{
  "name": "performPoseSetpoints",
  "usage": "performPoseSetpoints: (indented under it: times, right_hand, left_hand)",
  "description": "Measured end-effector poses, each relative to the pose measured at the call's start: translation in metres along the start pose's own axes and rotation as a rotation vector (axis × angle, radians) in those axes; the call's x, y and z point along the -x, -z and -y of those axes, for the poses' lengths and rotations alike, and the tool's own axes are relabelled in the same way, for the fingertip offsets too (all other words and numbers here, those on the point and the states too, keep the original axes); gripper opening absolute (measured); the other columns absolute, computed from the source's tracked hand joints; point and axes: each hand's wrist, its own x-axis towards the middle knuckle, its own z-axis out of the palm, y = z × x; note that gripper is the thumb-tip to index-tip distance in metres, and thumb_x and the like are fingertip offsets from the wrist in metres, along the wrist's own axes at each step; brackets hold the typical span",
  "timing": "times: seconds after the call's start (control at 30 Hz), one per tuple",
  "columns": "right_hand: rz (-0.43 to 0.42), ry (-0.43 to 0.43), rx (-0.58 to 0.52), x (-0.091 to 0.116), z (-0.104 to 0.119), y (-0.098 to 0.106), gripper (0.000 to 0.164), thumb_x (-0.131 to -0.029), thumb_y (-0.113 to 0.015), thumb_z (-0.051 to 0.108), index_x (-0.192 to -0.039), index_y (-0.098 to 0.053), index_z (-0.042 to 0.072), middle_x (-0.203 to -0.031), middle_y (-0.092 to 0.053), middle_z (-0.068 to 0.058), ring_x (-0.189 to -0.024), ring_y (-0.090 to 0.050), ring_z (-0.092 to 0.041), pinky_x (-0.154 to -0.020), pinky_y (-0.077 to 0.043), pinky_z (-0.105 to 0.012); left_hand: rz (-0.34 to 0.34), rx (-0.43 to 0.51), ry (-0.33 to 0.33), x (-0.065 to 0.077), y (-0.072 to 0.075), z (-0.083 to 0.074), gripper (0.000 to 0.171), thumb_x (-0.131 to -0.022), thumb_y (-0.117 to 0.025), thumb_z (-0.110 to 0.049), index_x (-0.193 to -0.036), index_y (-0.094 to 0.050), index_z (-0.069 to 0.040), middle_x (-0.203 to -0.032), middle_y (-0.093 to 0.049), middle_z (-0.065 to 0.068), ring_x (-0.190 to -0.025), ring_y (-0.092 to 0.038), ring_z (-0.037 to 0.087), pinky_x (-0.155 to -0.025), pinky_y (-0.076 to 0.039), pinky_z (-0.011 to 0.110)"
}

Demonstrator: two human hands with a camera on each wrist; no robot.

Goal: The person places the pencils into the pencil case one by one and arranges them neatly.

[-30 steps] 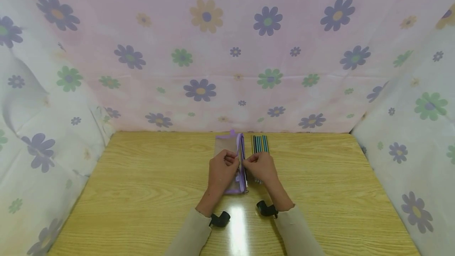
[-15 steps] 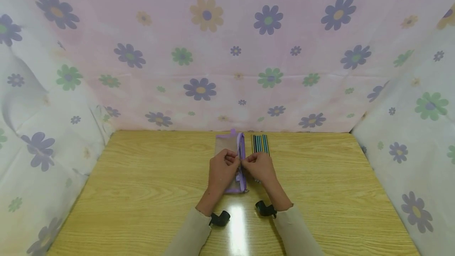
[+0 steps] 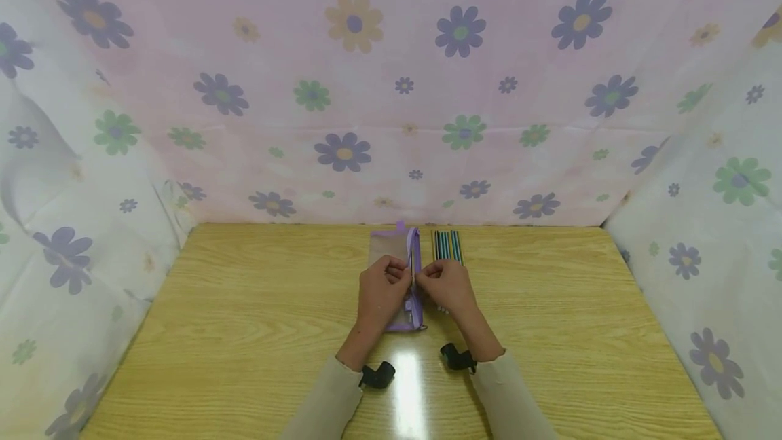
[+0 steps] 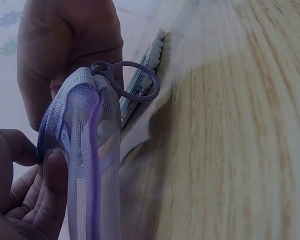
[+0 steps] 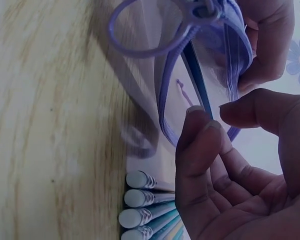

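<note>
A pencil case (image 3: 388,244) with see-through mesh sides and purple trim stands upright on the table, its zipped mouth parted. My left hand (image 3: 380,294) pinches one edge of that mouth between thumb and fingers. On the other side, my right hand (image 3: 451,288) has its fingertips right at the opening. The right wrist view shows them pinching a slim blue pencil (image 5: 197,75) that lies within the mouth. A purple ring (image 5: 140,52) hangs from the end of the case. Beside it, partly under my right hand, lies a row of pencils (image 3: 448,246) with white eraser ends.
The wooden table (image 3: 256,331) reaches back to a flowered cloth (image 3: 391,87), which also covers both sides. Black wrist cameras stick out below the hands, with the left one (image 3: 379,376) over the tabletop near a bright reflection.
My right fingertips have shifted slightly left, closer in to the case's mouth. My left hand keeps its hold, and the row of pencils has stayed put.
</note>
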Motion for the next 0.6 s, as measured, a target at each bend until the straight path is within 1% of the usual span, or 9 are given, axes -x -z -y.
performPoseSetpoints:
  times: [0.13,0.23,0.47,0.6]
  right_hand:
    - [-0.037,0.043,0.045,-0.002,-0.004,0.003,0.008,-0.087,-0.074,0.012,-0.085,-0.078,0.005,-0.073,-0.071,-0.003,-0.062,-0.063,-0.014,-0.053,-0.054,-0.027]
    - [-0.059,0.049,0.065,-0.004,-0.008,0.007,0.007,-0.088,-0.073,0.011,-0.087,-0.078,0.006,-0.075,-0.071,-0.004,-0.064,-0.064,-0.015,-0.056,-0.054,-0.027]
    - [-0.102,0.018,0.094,-0.008,-0.017,0.024,0.007,-0.09,-0.072,0.009,-0.089,-0.076,0.004,-0.077,-0.07,-0.007,-0.067,-0.063,-0.018,-0.058,-0.054,-0.029]
    - [-0.123,-0.021,0.116,-0.008,-0.022,0.037,0.01,-0.092,-0.071,0.011,-0.093,-0.074,0.002,-0.081,-0.069,-0.009,-0.069,-0.063,-0.021,-0.06,-0.054,-0.033]
  left_hand:
    - [-0.015,0.01,-0.003,0.0,0.001,-0.002,0.007,-0.093,-0.078,-0.01,-0.096,-0.074,-0.005,-0.078,-0.072,0.001,-0.063,-0.068,0.009,-0.055,-0.06,0.025]
    - [-0.031,0.014,0.002,-0.001,0.001,-0.005,0.007,-0.093,-0.078,-0.01,-0.095,-0.074,-0.004,-0.077,-0.071,0.001,-0.062,-0.067,0.01,-0.054,-0.059,0.025]
    - [-0.054,0.021,0.017,0.0,0.003,-0.007,0.01,-0.095,-0.076,-0.011,-0.095,-0.074,-0.002,-0.077,-0.071,0.001,-0.061,-0.066,0.01,-0.052,-0.059,0.025]
    - [-0.063,0.021,0.02,0.0,0.003,-0.008,0.01,-0.094,-0.076,-0.011,-0.096,-0.075,-0.001,-0.077,-0.071,0.001,-0.06,-0.066,0.01,-0.052,-0.058,0.025]
